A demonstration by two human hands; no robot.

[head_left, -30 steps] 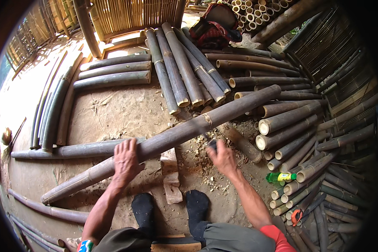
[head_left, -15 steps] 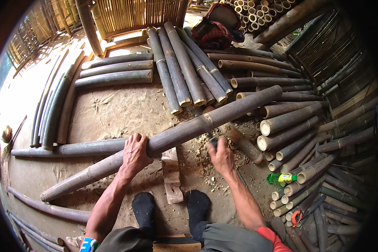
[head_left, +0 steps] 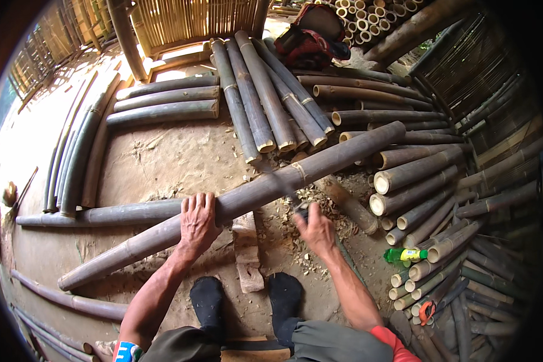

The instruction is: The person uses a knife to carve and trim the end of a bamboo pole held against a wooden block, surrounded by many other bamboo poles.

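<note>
Bamboo pole, grey-brown, long, jointed

My bamboo pole is dusky grey-brown, ringed with paler tan. My right sleeve is red, my trousers dark grey, my socks black. I see a green bottle with a yellow label, a dark red-and-black bag and a brown floor.
</note>
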